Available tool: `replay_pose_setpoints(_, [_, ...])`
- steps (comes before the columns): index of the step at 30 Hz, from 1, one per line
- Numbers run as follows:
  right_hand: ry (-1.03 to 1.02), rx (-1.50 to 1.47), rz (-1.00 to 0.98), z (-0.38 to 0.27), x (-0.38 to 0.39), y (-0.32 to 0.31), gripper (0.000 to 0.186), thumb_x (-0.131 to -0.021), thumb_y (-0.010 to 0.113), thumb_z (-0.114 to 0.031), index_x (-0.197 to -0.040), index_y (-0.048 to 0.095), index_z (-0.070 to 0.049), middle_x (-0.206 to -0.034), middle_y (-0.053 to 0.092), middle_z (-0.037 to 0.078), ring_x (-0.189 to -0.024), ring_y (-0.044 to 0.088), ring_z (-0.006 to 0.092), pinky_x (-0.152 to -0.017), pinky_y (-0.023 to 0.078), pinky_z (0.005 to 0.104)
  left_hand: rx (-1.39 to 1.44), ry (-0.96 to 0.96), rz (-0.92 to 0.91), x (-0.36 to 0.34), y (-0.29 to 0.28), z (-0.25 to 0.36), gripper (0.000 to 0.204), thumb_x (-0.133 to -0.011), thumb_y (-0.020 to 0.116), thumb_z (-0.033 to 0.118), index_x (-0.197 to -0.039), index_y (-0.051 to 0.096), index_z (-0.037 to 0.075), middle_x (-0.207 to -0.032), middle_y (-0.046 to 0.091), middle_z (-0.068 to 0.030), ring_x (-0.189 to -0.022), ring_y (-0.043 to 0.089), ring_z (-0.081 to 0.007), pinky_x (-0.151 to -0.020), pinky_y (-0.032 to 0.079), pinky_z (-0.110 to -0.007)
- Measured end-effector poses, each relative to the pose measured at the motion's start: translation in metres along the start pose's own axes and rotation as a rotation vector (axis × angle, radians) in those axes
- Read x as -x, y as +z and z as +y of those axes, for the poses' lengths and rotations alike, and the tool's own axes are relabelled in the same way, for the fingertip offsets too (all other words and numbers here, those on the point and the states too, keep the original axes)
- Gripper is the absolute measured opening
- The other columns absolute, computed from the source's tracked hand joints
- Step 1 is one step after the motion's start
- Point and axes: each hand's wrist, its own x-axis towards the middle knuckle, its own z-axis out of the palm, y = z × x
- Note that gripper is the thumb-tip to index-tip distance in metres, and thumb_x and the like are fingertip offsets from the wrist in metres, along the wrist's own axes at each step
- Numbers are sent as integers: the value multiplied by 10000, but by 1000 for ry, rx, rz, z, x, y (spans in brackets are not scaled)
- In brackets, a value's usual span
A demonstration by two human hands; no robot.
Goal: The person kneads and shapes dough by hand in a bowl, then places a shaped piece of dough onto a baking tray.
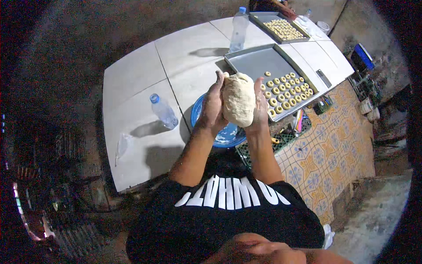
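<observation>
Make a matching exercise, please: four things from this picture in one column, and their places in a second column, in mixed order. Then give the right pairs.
Things:
1. dough lump
2. blue plate
3. near tray
4. standing bottle

Places:
A. far on the table, left of the far tray
B. pressed between the left hand and the right hand
C. at the table's near edge, under the hands
D. right of the hands, carrying rows of small dough rings

Pairs: 1-B, 2-C, 3-D, 4-A
</observation>
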Motion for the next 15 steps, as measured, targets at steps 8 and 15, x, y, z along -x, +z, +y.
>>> replay_pose_setpoints(8, [-2, 30, -131, -16, 4, -13, 749, -976, 329, -616, -1278, 516, 43, -1240, 607, 184, -1125, 608, 287, -958, 500, 418, -367, 117, -33, -4, -57, 4, 631, -1041, 350, 430, -1398, 366, -90, -1452, 385, -241, -1344, 396, -304, -1116, 305, -353])
replay_pose_setpoints(15, [-216, 558, -240, -24, 20, -13, 471, -824, 648, -302, -1181, 593, 1, -1100, 644, 88, -996, 603, 176, -873, 474, 307, -1203, 848, 105, 6, -41, 16, 570, -1002, 442, 412, -1395, 336, 13, -1296, 489, -187, -1189, 505, -276, -1060, 354, -362])
